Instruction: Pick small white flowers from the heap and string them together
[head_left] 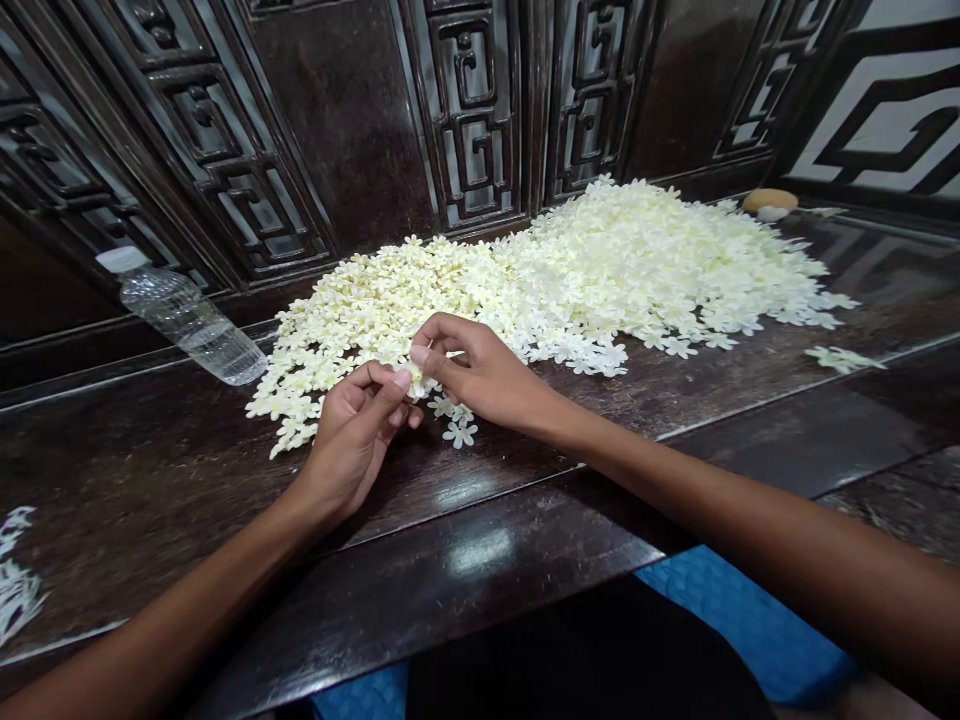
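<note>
Close together over the front of a flower heap, my two hands pinch at one small white flower [417,376] with a yellowish middle. My left hand [360,425] has its thumb and forefinger closed on it from the left. From the right, my right hand [476,372] reaches in with thumb and forefinger pressed together at the same flower, which the fingers partly hide. Behind them spreads a pile of yellowish flowers [375,300], joined on the right by a taller heap of white flowers [645,260]. A loose white flower [460,433] lies just below my hands.
A clear plastic bottle [191,315] with a white cap stands left of the heap on the dark wooden bench [187,450]. White strands [16,590] lie at the far left. A round tan object [770,200] sits at the back right. Carved wooden panels [337,110] rise behind.
</note>
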